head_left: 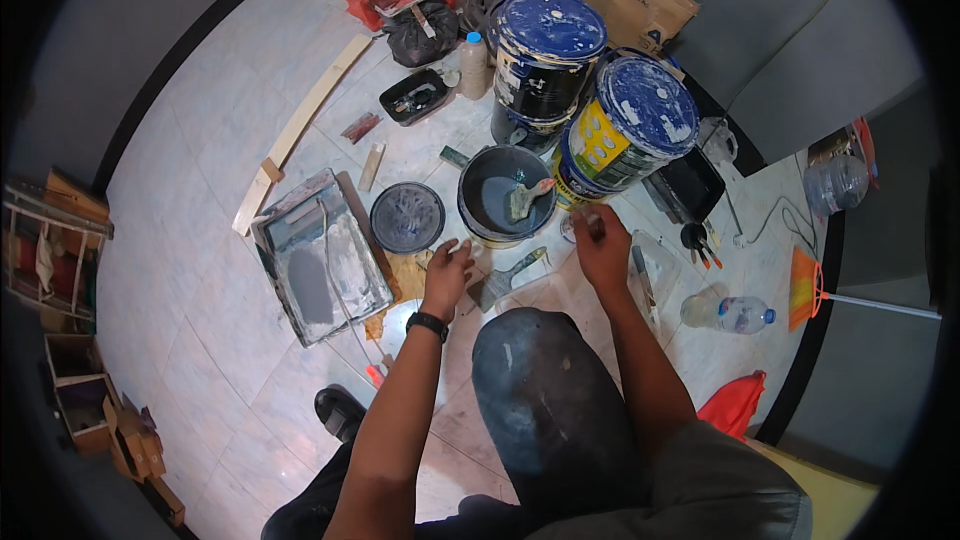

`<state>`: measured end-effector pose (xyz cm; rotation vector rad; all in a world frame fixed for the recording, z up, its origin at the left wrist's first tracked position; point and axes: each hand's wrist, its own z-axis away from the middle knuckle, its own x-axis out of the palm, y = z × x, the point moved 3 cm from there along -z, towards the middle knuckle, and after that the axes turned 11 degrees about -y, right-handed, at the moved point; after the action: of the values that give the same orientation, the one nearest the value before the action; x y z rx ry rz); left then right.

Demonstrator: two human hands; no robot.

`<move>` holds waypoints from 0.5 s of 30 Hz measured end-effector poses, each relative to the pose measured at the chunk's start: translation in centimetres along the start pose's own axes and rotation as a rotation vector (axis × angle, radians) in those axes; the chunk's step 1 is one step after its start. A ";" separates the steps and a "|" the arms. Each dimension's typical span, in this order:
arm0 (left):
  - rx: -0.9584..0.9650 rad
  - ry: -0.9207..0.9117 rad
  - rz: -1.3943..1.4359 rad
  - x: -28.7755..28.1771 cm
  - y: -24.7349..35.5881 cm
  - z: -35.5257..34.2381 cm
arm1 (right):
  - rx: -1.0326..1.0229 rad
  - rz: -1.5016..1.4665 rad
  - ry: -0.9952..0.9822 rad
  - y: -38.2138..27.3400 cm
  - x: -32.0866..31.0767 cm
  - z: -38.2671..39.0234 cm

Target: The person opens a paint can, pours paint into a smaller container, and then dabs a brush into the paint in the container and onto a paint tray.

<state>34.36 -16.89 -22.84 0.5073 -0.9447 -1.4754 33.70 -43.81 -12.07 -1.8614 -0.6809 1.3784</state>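
My left hand (449,278), with a dark watch on its wrist, hovers left of the open paint bucket's lower rim. Its fingers are loosely bent and apart, with nothing seen in them. My right hand (603,245) is lower right of the bucket, fingers curled together; what they hold, if anything, cannot be made out. Grey paint coats the inside of the bucket (480,190). A paintbrush (522,202) with a reddish handle tip leans inside it. A wide paintbrush (505,280) lies on the floor between my hands. Left of the bucket rests a round, paint-smeared lid (407,218).
A paint tray (375,285) with grey paint and a roller frame (326,240) lies left. Behind stand blue-lidded buckets (550,25) (645,105). A long wooden strip (310,115) is far left. A black tray (690,185) and water bottle (745,315) are right.
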 end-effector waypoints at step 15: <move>0.376 0.538 -0.353 4.5 6.7 -3.7 | 0.139 0.071 -0.268 -0.6 -3.3 4.8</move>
<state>40.60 -21.55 -18.65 1.3293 -0.7167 -1.3585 28.10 -44.79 -10.52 -1.6223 -0.6360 1.6968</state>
